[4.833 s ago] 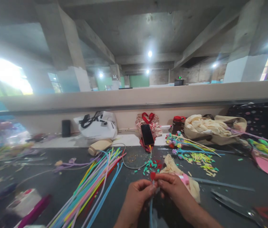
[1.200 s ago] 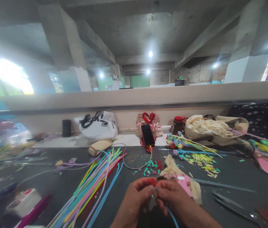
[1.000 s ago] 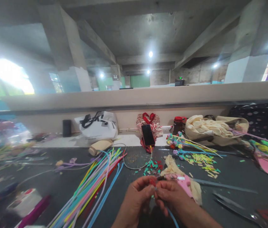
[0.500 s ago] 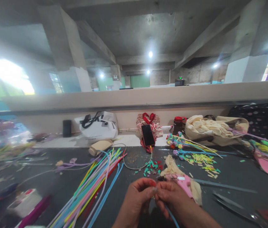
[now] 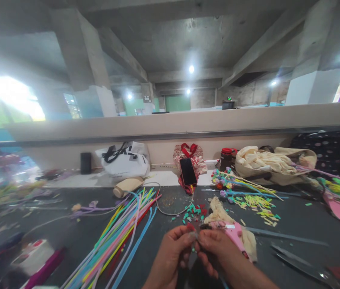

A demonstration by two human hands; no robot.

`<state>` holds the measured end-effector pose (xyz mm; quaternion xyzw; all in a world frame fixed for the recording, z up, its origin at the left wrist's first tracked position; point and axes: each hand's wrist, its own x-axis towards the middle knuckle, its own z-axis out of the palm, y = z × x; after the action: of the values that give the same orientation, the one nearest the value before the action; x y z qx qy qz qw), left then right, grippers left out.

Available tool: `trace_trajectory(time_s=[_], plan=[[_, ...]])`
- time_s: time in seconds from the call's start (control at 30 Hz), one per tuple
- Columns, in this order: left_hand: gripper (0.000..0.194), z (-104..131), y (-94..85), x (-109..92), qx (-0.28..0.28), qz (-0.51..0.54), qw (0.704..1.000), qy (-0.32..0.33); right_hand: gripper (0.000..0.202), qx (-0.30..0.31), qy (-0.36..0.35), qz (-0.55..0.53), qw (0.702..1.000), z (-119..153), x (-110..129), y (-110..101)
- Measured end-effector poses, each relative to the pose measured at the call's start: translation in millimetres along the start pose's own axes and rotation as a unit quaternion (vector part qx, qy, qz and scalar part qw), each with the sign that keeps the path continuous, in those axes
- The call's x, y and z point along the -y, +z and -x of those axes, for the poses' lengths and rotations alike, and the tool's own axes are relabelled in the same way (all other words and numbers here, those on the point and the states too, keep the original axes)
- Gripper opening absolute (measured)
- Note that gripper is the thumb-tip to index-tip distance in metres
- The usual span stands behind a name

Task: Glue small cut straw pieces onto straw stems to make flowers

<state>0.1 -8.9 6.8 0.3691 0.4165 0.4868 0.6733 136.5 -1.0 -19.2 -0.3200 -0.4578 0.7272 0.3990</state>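
Observation:
My left hand (image 5: 172,249) and my right hand (image 5: 220,245) meet above the dark table, fingertips pinched close together. At the left fingertips shows a small red bit (image 5: 191,227), too small to name, and a little green speck sits below. From under my right hand runs a thin blue stem (image 5: 224,282), like a pipe cleaner; most of it is hidden by the palm. Just behind the right hand lies a pink glue gun (image 5: 233,232) on a cream cloth (image 5: 217,209). To the left is a bundle of colored pipe cleaners (image 5: 121,237).
Small green and red cut pieces (image 5: 193,212) and yellow ones (image 5: 260,205) are scattered ahead. Scissors (image 5: 302,265) lie at right. A phone (image 5: 188,171) on a cable (image 5: 170,214) leans at the back. Finished-looking flower stems (image 5: 227,182) and bags stand along the partition (image 5: 185,122).
Both hands stay together at nearly the same spot, with the fingers shifted slightly. The blue stem below my right hand shows less than before.

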Motion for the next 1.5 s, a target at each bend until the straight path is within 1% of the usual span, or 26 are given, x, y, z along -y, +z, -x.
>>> trace_trajectory(time_s=[0.13,0.27,0.37,0.43,0.53,0.57,0.63,0.73,0.9,1.03,1.17,1.27,1.4,1.5], plan=[[0.026,-2,-0.9,2,-0.002,0.000,1.000,0.004,0.034,0.020,-0.040,-0.005,0.999,-4,-8,-1],[0.028,-6,-2.2,7,0.008,-0.037,0.999,0.001,0.038,0.017,-0.038,-0.010,0.999,-3,-6,3],[0.030,-7,-2.4,9,0.018,-0.048,0.999,0.004,0.040,0.016,-0.036,0.015,0.999,-3,-4,3],[0.030,-7,-1.5,9,0.013,-0.032,0.999,0.007,0.042,-0.004,-0.032,0.062,0.998,-3,-2,1],[0.029,-5,0.5,6,0.004,-0.018,1.000,0.010,0.042,-0.072,-0.043,0.133,0.988,-5,2,-5],[0.030,-4,1.1,5,0.004,-0.025,1.000,0.013,0.041,-0.091,-0.049,0.146,0.984,-5,3,-7],[0.032,-4,1.5,5,0.005,-0.048,0.999,0.016,0.035,-0.110,-0.054,0.153,0.981,-5,5,-9],[0.035,-6,1.1,9,0.004,-0.053,0.998,0.016,0.029,-0.112,-0.049,0.118,0.986,-5,5,-9],[0.039,-8,0.8,15,0.010,-0.054,0.998,-0.010,0.034,-0.093,-0.003,0.000,0.996,-4,1,-6],[0.040,-8,0.5,18,0.014,-0.065,0.998,-0.020,0.032,-0.098,-0.001,-0.055,0.994,-2,1,-5],[0.043,-10,-0.5,21,0.027,-0.060,0.997,-0.040,0.030,-0.066,-0.009,-0.078,0.995,-1,3,-4],[0.044,-11,-1.8,25,0.061,-0.042,0.996,-0.052,0.030,-0.047,-0.017,-0.079,0.996,-1,3,-3],[0.044,-13,-3.1,29,0.102,-0.024,0.994,-0.038,0.029,-0.033,-0.029,-0.073,0.996,-1,3,-3],[0.045,-12,-1.9,29,0.094,-0.039,0.994,-0.038,0.026,-0.029,-0.031,-0.064,0.997,-1,2,-4]])
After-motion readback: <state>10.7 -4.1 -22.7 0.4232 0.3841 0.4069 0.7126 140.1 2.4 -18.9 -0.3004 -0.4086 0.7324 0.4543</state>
